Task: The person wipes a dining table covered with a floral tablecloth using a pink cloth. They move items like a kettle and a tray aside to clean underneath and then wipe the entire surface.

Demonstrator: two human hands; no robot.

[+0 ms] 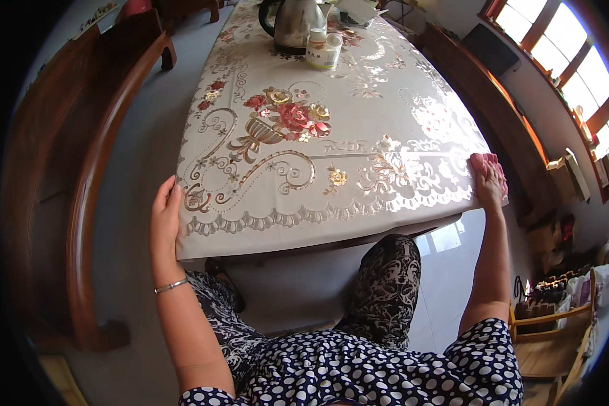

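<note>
A cream tablecloth point(250, 189) with embroidered flowers and a scalloped border covers the long table. At its near right corner my right hand point(490, 184) presses a folded pink cloth point(483, 161) against the edge, its fingers laid over the cloth. My left hand point(167, 206) is at the near left edge, touching the side of the tablecloth with its fingers stretched upward. Nothing shows in that hand, though part of its inner side is hidden. A metal bracelet circles my left wrist.
Toward the far end stand a steel kettle point(298, 26) with a black handle and a white tub point(323, 51). Wooden benches line the left point(108, 135) and right point(487, 101) sides. A wooden chair point(555, 325) stands at the lower right, below the windows.
</note>
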